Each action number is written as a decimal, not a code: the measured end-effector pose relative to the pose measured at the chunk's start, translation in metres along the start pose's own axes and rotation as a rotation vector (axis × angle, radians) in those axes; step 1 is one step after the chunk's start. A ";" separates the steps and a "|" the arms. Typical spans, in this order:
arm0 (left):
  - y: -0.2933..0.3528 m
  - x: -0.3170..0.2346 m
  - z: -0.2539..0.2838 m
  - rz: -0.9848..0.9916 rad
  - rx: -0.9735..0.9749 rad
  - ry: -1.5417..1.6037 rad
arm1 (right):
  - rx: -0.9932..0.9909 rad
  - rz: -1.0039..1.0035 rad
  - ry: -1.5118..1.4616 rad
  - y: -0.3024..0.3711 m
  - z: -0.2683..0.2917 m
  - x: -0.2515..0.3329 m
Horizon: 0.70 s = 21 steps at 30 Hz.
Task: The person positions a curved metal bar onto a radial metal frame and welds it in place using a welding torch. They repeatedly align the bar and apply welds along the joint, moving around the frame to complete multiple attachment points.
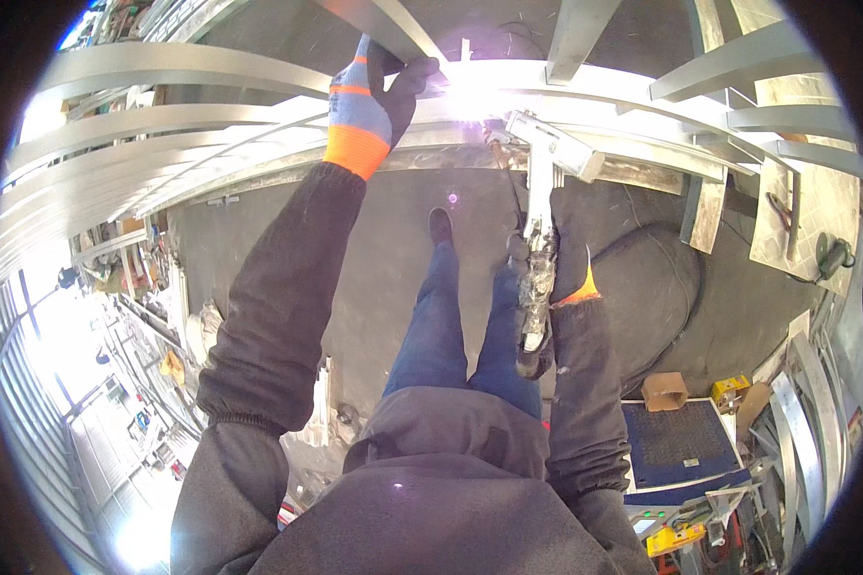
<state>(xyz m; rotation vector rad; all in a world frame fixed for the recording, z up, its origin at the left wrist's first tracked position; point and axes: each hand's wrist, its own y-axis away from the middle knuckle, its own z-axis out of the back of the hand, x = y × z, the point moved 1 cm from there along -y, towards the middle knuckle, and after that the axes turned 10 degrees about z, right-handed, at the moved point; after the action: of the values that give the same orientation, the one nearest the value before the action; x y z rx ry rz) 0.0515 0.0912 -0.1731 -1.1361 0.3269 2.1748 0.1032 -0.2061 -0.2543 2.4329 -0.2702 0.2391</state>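
Observation:
My left hand (382,94), in a blue and dark glove with an orange cuff, is closed on a grey metal bar (396,29) at the top of the view. The bar meets a long metal rail (623,88) running across. Lower right, my right hand (571,251), in a dark glove with an orange cuff, grips a silver welding gun (540,187) with a worn, wrapped handle. The gun's tip lies by the joint, where a glaring white-violet welding light (470,100) burns and washes out the spot. My right fingers are partly hidden behind the gun.
Rows of metal bars (173,67) spread left and right. A dark cable (686,316) loops over the floor to the right. Behind it stand a blue-topped machine (686,441) and a small cardboard box (664,391). Pliers (786,225) rest on a patterned plate (815,206) at far right.

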 end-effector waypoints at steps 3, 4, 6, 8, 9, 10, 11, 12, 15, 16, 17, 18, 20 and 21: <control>0.000 -0.003 -0.001 0.028 0.036 0.069 | 0.016 0.050 0.017 0.003 -0.005 -0.001; 0.000 -0.003 -0.001 0.011 0.029 0.031 | -0.007 0.046 0.009 0.004 -0.007 -0.001; 0.000 -0.003 -0.003 0.054 0.013 -0.051 | -0.015 0.047 -0.004 0.009 -0.011 -0.002; 0.000 -0.003 -0.004 -0.066 0.015 -0.030 | -0.021 0.104 0.027 0.016 -0.015 -0.006; 0.001 -0.002 -0.003 -0.073 0.021 -0.028 | -0.018 0.133 0.044 0.022 -0.017 -0.009; 0.005 -0.002 -0.002 -0.212 0.002 0.021 | 0.003 0.143 0.035 0.028 -0.020 -0.014; 0.011 0.001 0.001 -0.134 0.001 -0.023 | 0.024 0.153 0.025 0.033 -0.022 -0.020; 0.019 0.004 0.004 -0.099 -0.008 -0.056 | 0.069 0.160 -0.019 0.038 -0.026 -0.025; 0.045 0.015 0.022 -0.110 -0.067 -0.113 | 0.023 0.145 0.050 0.046 -0.033 -0.040; 0.056 0.020 0.032 -0.048 -0.062 -0.159 | -0.018 0.136 0.019 0.047 -0.035 -0.044; 0.063 0.026 0.042 0.039 -0.070 -0.131 | -0.021 0.129 -0.015 0.044 -0.039 -0.049; 0.068 0.032 0.052 0.137 -0.082 -0.108 | -0.001 0.116 -0.048 0.039 -0.043 -0.054; 0.067 0.042 0.071 0.220 -0.181 -0.145 | 0.035 0.115 -0.122 0.027 -0.050 -0.062; 0.062 0.047 0.080 0.220 -0.208 -0.176 | 0.067 0.082 -0.149 0.020 -0.052 -0.065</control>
<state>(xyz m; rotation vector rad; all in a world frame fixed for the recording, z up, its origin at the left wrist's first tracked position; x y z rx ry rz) -0.0587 0.1037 -0.1680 -1.0485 0.1562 2.5314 0.0302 -0.1786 -0.2185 2.5128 -0.4348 0.1043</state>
